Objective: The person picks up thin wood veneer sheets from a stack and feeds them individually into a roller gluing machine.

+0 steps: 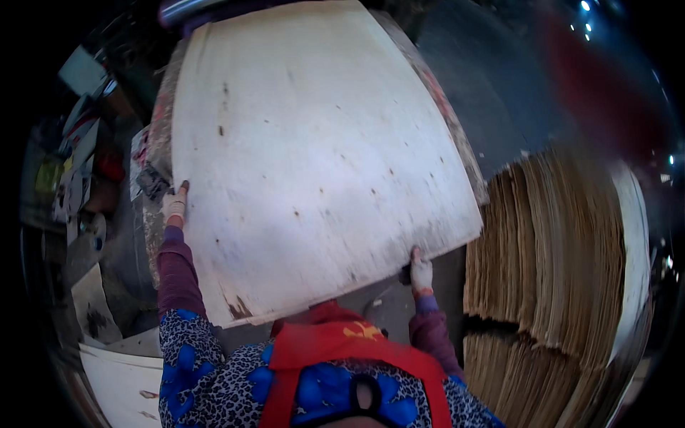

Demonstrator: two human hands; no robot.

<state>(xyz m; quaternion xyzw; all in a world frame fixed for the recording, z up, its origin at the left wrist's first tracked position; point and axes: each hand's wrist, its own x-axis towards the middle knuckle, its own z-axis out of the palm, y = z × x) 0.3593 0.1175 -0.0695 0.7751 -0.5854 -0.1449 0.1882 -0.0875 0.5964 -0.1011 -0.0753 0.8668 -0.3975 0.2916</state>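
Note:
A large pale wood veneer sheet [314, 157], dotted with small dark knots and a dark flaw at its near left corner, lies in front of me on a worktop with a speckled, worn edge [457, 146]. My left hand [173, 204], in a whitish glove with dark fingertips, grips the sheet's left edge with its thumb on top. At the near edge, right of my body, my right hand [421, 272] pinches the sheet, thumb above and fingers below. The fingers beneath the sheet are mostly hidden.
Tall stacks of brown-edged veneer sheets [549, 257] stand close on my right. A shiny roller-like bar [203, 10] crosses beyond the sheet's far end. More pale sheets [125, 381] lie at my lower left. Boxes and clutter [85, 171] fill the left side.

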